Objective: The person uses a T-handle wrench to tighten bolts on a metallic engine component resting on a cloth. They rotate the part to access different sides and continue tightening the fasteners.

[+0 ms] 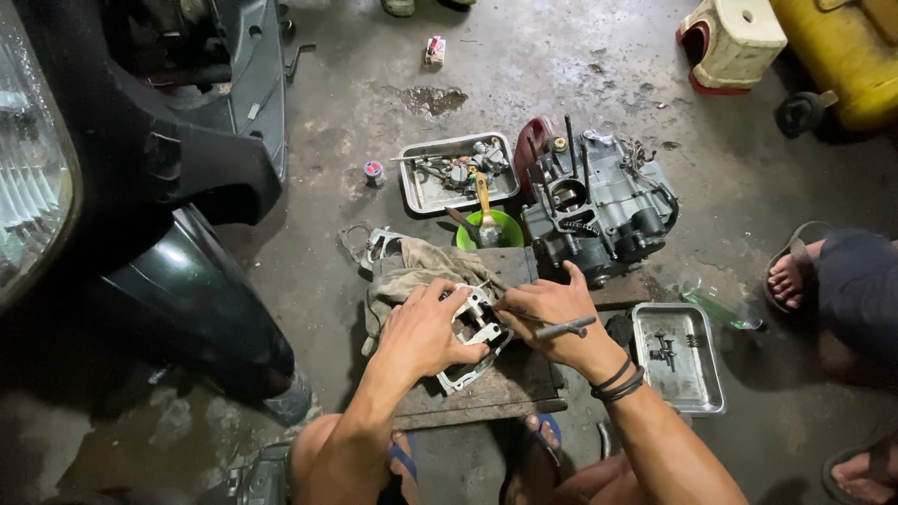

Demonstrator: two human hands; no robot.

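Both hands' fingers curl: left point(426, 332) steadies casting point(472, 341), right point(557, 318) grips tool point(561, 328).

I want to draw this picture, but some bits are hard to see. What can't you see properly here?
All in the head view:
- Metal engine cover: mostly covered by the left hand and right hand.
- Tool tip: hidden behind the right hand's fingers.
- Small parts in the far tray and near tray: too small to tell.
- Motorbike: cut off by the left edge.
- Person sitting nearby: cut off at the right edge.

Bare arms, black bands point(617, 382) on right wrist, blue sandals point(547, 428)
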